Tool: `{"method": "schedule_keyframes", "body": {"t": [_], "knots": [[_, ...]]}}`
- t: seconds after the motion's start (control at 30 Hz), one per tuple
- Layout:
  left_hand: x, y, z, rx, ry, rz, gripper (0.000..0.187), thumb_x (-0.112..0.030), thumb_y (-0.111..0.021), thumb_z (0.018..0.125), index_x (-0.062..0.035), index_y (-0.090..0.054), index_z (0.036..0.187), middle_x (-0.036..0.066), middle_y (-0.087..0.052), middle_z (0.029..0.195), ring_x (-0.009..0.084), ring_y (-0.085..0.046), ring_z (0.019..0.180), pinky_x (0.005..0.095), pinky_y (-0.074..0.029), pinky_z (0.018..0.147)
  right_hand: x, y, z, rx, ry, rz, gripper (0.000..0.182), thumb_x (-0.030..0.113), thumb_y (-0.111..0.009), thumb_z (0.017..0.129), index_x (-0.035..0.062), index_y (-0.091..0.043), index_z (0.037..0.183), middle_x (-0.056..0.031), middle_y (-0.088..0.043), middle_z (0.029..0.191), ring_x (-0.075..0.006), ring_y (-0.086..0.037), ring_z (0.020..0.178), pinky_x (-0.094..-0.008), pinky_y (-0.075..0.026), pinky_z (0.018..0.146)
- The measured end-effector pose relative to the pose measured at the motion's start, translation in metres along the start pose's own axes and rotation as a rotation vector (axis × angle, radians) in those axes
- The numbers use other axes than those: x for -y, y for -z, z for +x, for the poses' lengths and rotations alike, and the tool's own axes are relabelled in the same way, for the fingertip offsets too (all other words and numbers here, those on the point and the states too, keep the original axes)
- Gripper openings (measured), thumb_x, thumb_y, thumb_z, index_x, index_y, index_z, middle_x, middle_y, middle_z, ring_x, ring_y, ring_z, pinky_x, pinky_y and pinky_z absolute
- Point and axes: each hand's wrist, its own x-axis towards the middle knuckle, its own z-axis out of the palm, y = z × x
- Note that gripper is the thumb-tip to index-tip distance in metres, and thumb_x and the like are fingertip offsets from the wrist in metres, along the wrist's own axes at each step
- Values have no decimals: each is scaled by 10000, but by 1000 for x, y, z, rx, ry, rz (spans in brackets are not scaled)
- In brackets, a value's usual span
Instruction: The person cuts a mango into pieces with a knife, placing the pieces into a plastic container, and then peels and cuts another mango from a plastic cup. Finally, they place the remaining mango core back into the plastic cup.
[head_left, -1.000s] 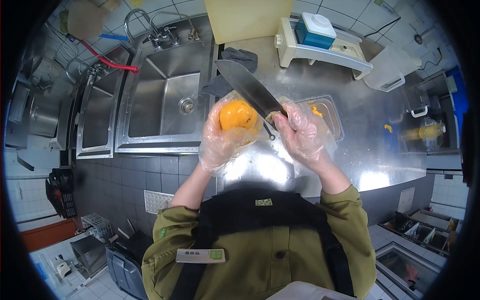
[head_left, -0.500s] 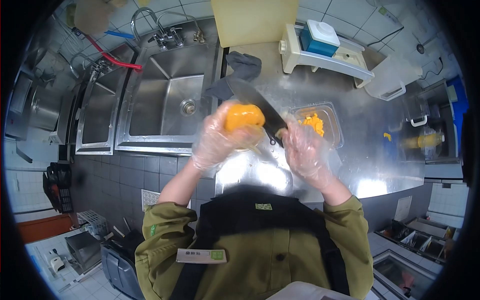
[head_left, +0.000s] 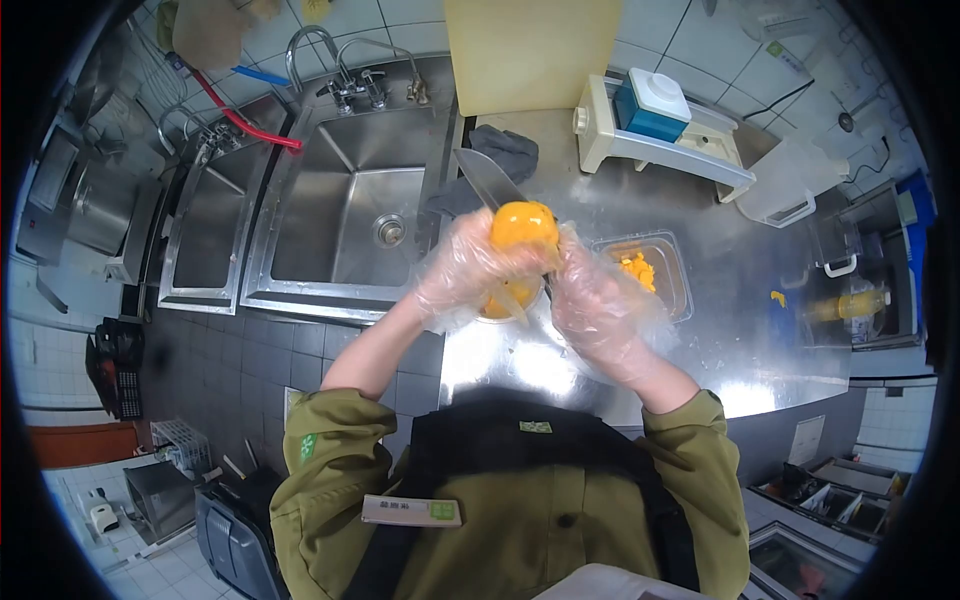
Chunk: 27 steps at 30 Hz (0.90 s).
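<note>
My left hand (head_left: 465, 272), in a thin plastic glove, grips a peeled orange-yellow fruit (head_left: 524, 224) above the steel counter (head_left: 720, 330). My right hand (head_left: 592, 300), also gloved, grips the handle of a large knife (head_left: 487, 180); the blade runs up and left behind the fruit and its tip points toward the sink. Below the fruit a small bowl (head_left: 505, 302) with yellow pieces shows between my hands. A clear rectangular tub (head_left: 675, 270) with cut yellow fruit stands just right of my right hand.
A double steel sink (head_left: 350, 215) with taps lies to the left. A dark cloth (head_left: 505, 150) lies behind the knife. A yellow cutting board (head_left: 530, 50) leans on the wall. A white and blue appliance (head_left: 660, 120) and a clear container (head_left: 790, 180) stand at the back right.
The fruit has moved right and up, next to my right hand. The knife has swung from in front of the fruit to behind it, and my hands have closed together.
</note>
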Motion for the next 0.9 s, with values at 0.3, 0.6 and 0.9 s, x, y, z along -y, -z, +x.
{"method": "schedule_keyframes", "body": {"t": [0.3, 0.6, 0.9], "knots": [[14, -17, 24, -480, -368, -589, 319, -154, -652, 796, -22, -479, 1030, 57, -576, 916, 117, -559, 798, 248, -469, 730, 12, -15, 19, -35, -64, 159, 329, 52, -530, 777, -89, -466, 1067, -148, -566, 627, -293, -567, 521, -360, -450, 468], [4, -15, 20, -446, -378, -868, 344, -214, -624, 822, -16, -468, 1055, 84, -576, 922, 144, -575, 756, 267, -488, 727, 24, -23, 16, 49, -108, 208, 324, 11, -517, 746, -111, -423, 1030, -191, -552, 628, -347, -564, 560, -400, -452, 485], [24, -22, 16, -442, -290, -825, 546, -504, -418, 868, -21, -449, 1120, 89, -563, 959, 174, -555, 858, 300, -466, 788, 23, -32, 8, 130, -155, 283, 214, 20, -514, 760, -119, -460, 912, -197, -536, 604, -357, -576, 615, -427, -450, 519]]}}
